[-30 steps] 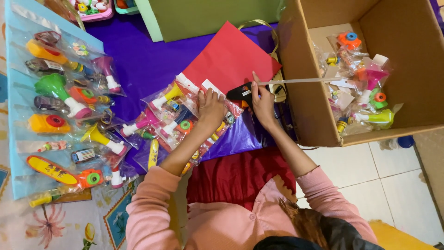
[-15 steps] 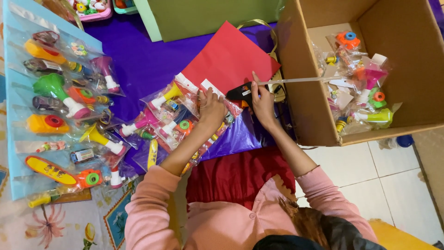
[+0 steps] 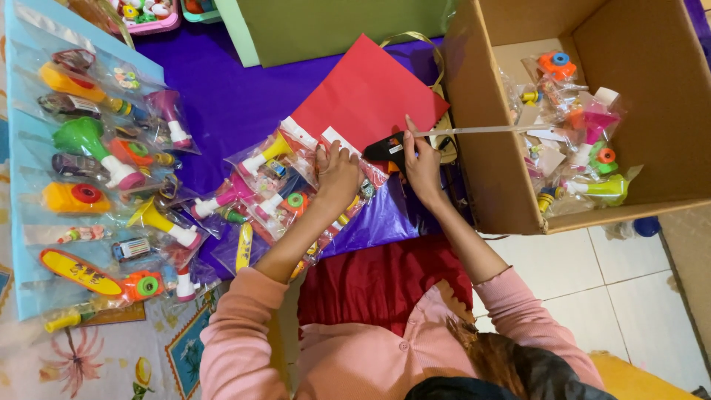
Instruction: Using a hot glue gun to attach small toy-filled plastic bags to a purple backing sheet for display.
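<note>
My left hand (image 3: 337, 174) presses down on a clear plastic packet of small toys (image 3: 285, 194) lying at the lower edge of a red sheet of card (image 3: 366, 96). My right hand (image 3: 422, 167) grips a black glue gun (image 3: 385, 150) whose nozzle points at the packet's upper corner. A long pale glue stick (image 3: 481, 130) runs from the gun's back toward the cardboard box. Both hands work over a purple cloth (image 3: 237, 96).
An open cardboard box (image 3: 503, 200) at the right holds more packed toys (image 3: 585, 141). Several toy packets (image 3: 104, 163) lie on a light blue sheet at the left. A green box (image 3: 333, 26) stands at the back; white floor tiles (image 3: 615, 289) lie lower right.
</note>
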